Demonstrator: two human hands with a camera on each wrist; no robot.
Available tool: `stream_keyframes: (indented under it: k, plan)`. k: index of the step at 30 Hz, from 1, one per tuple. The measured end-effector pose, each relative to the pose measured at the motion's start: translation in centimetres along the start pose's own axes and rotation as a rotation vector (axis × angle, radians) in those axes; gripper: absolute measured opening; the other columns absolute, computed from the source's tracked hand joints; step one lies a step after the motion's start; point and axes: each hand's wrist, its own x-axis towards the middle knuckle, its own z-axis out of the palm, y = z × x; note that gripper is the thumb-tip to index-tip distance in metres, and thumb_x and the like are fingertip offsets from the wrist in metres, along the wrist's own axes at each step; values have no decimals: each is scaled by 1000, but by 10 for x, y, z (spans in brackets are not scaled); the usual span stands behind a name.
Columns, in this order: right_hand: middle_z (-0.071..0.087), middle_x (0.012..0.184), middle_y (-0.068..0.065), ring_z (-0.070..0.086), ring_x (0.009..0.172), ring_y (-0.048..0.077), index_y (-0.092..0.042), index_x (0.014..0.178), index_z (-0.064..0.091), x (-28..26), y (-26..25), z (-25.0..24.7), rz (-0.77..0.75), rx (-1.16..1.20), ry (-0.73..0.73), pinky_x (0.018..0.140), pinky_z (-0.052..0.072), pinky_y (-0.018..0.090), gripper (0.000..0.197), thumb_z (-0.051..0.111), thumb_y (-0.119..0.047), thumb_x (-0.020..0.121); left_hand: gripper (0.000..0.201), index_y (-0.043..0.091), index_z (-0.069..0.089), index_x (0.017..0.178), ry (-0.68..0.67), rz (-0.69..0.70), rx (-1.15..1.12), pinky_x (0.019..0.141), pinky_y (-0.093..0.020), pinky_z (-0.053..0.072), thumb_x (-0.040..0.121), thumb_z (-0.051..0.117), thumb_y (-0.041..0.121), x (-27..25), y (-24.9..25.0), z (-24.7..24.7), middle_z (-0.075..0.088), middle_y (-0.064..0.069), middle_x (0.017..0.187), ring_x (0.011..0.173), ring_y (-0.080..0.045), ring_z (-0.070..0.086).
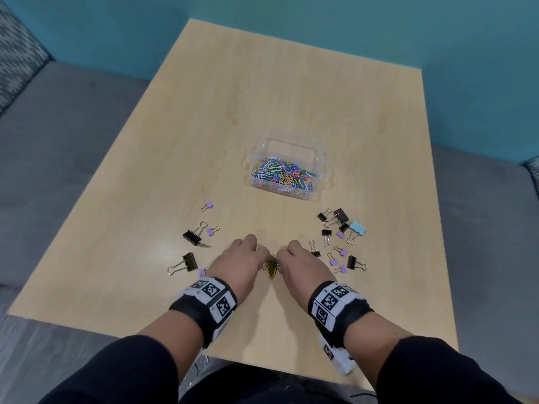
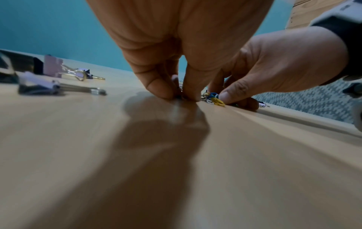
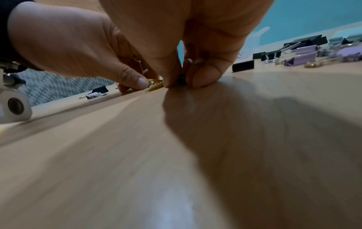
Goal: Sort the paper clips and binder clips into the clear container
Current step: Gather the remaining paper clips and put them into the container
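A clear container [image 1: 316, 158] in the middle of the table holds a heap of coloured paper clips [image 1: 281, 173]. A small bunch of yellow and blue paper clips [image 1: 272, 268] lies near the front, between my hands. My left hand [image 1: 264, 259] pinches at the bunch's left side, thumb and finger tips pressed together on the table [image 2: 179, 96]. My right hand [image 1: 280, 258] pinches the right side, a small dark piece between its tips [image 3: 181, 82]. Binder clips lie to both sides: black ones [image 1: 192, 236] on the left, black, lilac and a light blue one [image 1: 358, 228] on the right.
The wooden table [image 1: 291, 91] stands against a teal wall, with grey floor either side. Lilac binder clips [image 1: 334, 261] lie close to my right hand, and a black one [image 1: 189, 262] sits left of my left wrist. Bare wood stretches behind the container.
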Motion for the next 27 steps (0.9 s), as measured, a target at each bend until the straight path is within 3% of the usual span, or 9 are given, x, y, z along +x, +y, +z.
stream_keyframes:
  k: [4,8,12,17,21,24,27]
  plan:
    - [38,93,1,36,65,20,-20,91,44,3,-1,-5,20,6,-7,51,32,32,20,56,-4,87,9,17,44,88,-2,-25,-55,55,-33,29,90,52,12,2,-2,-1,35,-1,90,72,-18,33]
    - [42,98,2,36,65,21,-16,94,48,6,-4,-13,49,55,-22,56,31,32,4,49,-13,95,9,15,44,86,1,-13,-67,55,-33,30,92,51,14,5,-1,-4,31,0,86,67,-20,33]
    - [44,98,2,36,65,21,-17,93,48,12,-2,-13,43,35,-43,55,31,32,8,50,-9,92,6,14,45,90,-44,-23,-57,56,-33,31,95,47,17,7,-4,-6,31,0,87,64,-23,34]
    - [40,91,-1,47,67,27,-16,88,46,17,1,-20,98,131,-76,60,43,37,7,46,-15,95,18,20,37,80,-44,-70,-103,55,-35,38,96,45,22,15,-12,-8,37,1,84,58,-27,42]
    - [50,90,1,54,78,26,-16,85,52,19,8,-33,138,271,-126,68,44,35,10,47,-18,93,25,18,36,75,-74,-120,-187,63,-36,46,95,48,25,18,-19,-12,44,0,81,68,-27,53]
    - [57,83,-1,54,75,19,-15,83,57,23,15,-53,163,380,-151,63,41,29,8,51,-15,88,20,15,46,76,-90,-139,-284,64,-33,41,92,54,26,22,-22,-30,51,0,79,73,-22,53]
    - [56,66,-3,50,56,14,-15,77,60,38,24,-81,223,551,-128,50,40,23,7,59,-14,84,17,17,52,72,-56,-175,-435,61,-33,43,85,61,24,37,-25,-62,56,4,70,66,-17,53]
